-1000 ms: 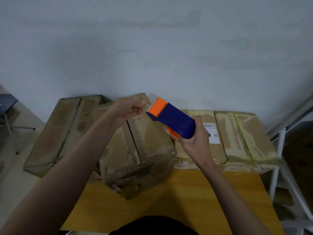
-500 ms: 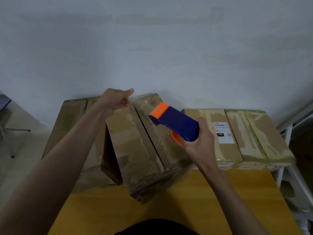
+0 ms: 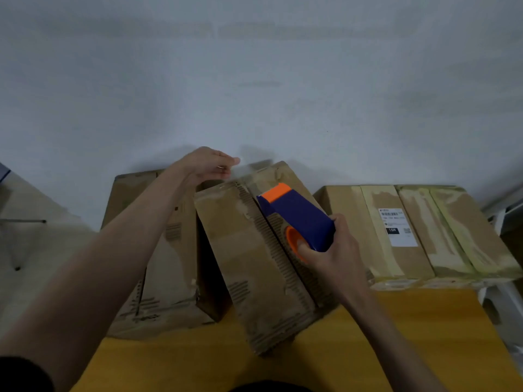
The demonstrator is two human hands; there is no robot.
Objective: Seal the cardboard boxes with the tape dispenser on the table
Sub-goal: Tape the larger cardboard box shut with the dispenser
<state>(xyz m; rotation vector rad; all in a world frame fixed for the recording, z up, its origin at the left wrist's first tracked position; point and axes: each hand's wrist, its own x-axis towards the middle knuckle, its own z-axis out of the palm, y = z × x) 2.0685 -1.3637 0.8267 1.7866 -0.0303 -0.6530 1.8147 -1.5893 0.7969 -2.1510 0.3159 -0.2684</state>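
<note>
Taping up boxes at the back edge of a yellow table (image 3: 368,349)

The middle box (image 3: 254,258) sat skewed, its near corner poking toward the person, wedged between the left box (image 3: 158,250) and the two right boxes (image 3: 410,236), so not much room sideways, though the near tabletop was open. Right hand (image 3: 331,256) gripped the blue-and-orange tape dispenser (image 3: 294,216) over that box's seam. Left hand (image 3: 206,165) hovered at its far edge, fingers pinched together, maybe on clear tape; couldn't tell.

Probably packing or storage room: taped cardboard boxes (image 3: 410,233) crowd wooden table (image 3: 396,335), shipping label (image 3: 397,226), bare wall (image 3: 254,80).
</note>
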